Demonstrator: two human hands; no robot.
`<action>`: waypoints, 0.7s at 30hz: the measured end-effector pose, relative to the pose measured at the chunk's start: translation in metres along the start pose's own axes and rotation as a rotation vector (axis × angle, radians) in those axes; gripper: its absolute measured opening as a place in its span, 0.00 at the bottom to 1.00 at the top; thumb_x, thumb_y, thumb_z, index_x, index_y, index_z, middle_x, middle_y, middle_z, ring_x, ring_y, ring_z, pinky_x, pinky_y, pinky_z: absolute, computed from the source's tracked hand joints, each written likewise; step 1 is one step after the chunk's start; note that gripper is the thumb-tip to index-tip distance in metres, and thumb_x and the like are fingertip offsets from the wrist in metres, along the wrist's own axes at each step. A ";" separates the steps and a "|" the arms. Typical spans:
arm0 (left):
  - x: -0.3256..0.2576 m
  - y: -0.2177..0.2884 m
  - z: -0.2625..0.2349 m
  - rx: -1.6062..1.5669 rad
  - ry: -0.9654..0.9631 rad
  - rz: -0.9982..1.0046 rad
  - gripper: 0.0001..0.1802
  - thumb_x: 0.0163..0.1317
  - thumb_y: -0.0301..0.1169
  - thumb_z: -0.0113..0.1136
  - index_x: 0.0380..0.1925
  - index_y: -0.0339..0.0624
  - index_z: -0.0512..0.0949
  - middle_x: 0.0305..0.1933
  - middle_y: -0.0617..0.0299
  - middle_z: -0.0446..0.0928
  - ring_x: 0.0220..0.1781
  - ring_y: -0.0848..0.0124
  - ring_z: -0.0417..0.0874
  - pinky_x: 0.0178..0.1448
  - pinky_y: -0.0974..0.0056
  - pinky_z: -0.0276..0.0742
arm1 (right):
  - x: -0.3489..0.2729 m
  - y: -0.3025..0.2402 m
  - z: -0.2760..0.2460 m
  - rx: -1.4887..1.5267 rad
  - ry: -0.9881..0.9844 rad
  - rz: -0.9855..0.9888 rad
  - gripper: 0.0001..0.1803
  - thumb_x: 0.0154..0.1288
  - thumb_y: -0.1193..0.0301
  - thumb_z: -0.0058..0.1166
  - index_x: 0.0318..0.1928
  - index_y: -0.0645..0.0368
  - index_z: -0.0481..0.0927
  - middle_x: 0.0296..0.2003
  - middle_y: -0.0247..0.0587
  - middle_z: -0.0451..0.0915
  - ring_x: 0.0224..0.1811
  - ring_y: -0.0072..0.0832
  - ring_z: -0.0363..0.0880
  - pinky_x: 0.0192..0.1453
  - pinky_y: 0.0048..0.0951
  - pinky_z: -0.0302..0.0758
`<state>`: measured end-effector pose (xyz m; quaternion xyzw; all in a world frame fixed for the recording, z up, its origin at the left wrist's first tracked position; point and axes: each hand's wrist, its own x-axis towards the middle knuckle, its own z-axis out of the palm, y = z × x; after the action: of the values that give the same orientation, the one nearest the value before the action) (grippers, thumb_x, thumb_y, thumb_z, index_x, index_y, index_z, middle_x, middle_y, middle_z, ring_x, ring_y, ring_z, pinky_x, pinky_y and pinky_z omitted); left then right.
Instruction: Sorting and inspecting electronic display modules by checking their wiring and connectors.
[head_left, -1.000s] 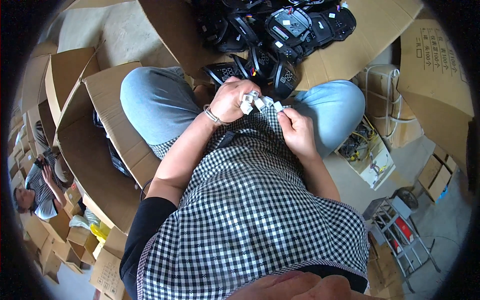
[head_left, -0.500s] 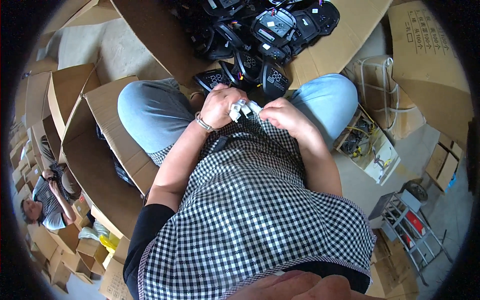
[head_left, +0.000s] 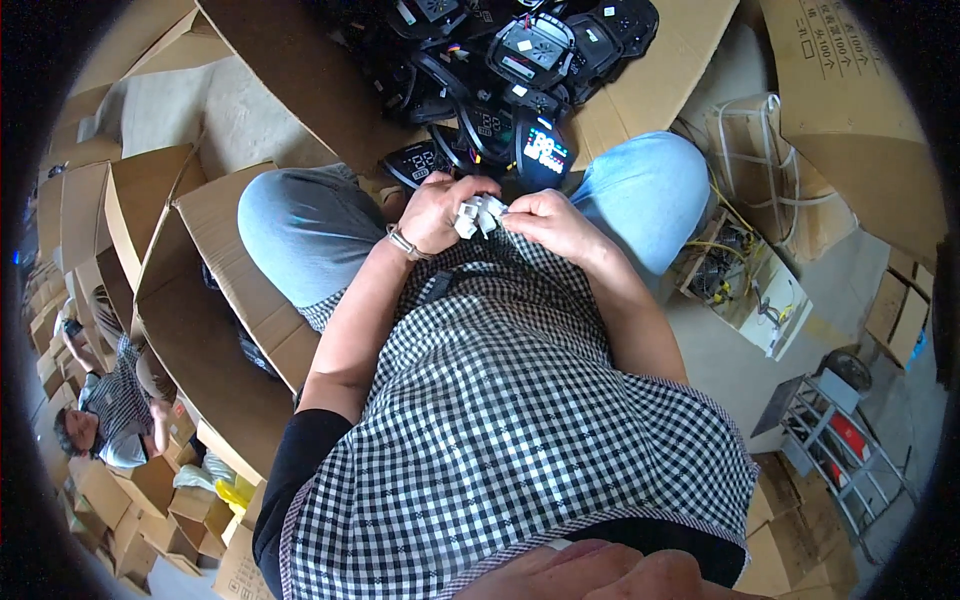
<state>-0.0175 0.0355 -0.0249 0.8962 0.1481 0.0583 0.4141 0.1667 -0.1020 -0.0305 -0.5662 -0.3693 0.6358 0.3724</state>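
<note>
Two hands on a cluster of small white connectors

Both of our hands meet above the lap, between the knees. Our left hand [head_left: 440, 212], with a metal bracelet [head_left: 402, 242] at the wrist, curls around the left side of a bunch of white plastic connectors [head_left: 478, 213]; its fingers are closed on the bunch, and their tips are hidden behind it. Our right hand [head_left: 548, 222] pinches the right edge of the same bunch with thumb and forefinger pressed together on it. How many connectors make up the bunch we cannot make out, and any wires leading from it are hidden by the hands.

Just beyond the hands, farther from us, lies a pile of black display units [head_left: 500, 70] in an open cardboard box [head_left: 660, 80]; the pile's far part is cut off by the upper rim. One unit [head_left: 545, 152] nearest the hands shows a lit screen. Our checked apron [head_left: 500, 400] fills the near middle and covers the lap.

At the left stands an open carton [head_left: 200, 300], its inside in shadow. At the right, a smaller box [head_left: 745, 280] holds yellow wiring, too tangled to resolve. At the far left edge another person [head_left: 105, 410] sits among small cartons, partly cut off.
</note>
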 end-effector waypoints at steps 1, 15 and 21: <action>0.001 0.000 -0.001 0.004 0.004 0.003 0.22 0.48 0.26 0.65 0.47 0.48 0.78 0.44 0.64 0.82 0.46 0.64 0.82 0.56 0.61 0.67 | 0.001 -0.002 0.000 -0.027 0.002 -0.032 0.14 0.65 0.65 0.58 0.29 0.65 0.82 0.20 0.25 0.74 0.24 0.13 0.68 0.28 0.22 0.66; -0.123 0.067 -0.220 -0.156 1.816 0.122 0.07 0.58 0.24 0.58 0.37 0.42 0.75 0.34 0.65 0.75 0.34 0.75 0.76 0.37 0.73 0.75 | 0.064 -0.019 -0.065 0.139 0.717 -0.005 0.12 0.67 0.65 0.55 0.37 0.61 0.82 0.28 0.32 0.79 0.27 0.19 0.74 0.33 0.24 0.69; -0.270 0.025 -0.231 0.573 1.822 -0.028 0.07 0.55 0.27 0.64 0.28 0.38 0.75 0.24 0.61 0.73 0.26 0.72 0.72 0.32 0.69 0.72 | 0.165 -0.018 -0.143 -0.440 0.987 -0.285 0.14 0.63 0.67 0.56 0.41 0.67 0.83 0.50 0.48 0.80 0.53 0.36 0.78 0.54 0.31 0.72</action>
<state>-0.3209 0.1031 0.1489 0.5718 0.4330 0.6903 -0.0948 0.2964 0.0598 -0.1002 -0.8056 -0.3482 0.1464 0.4566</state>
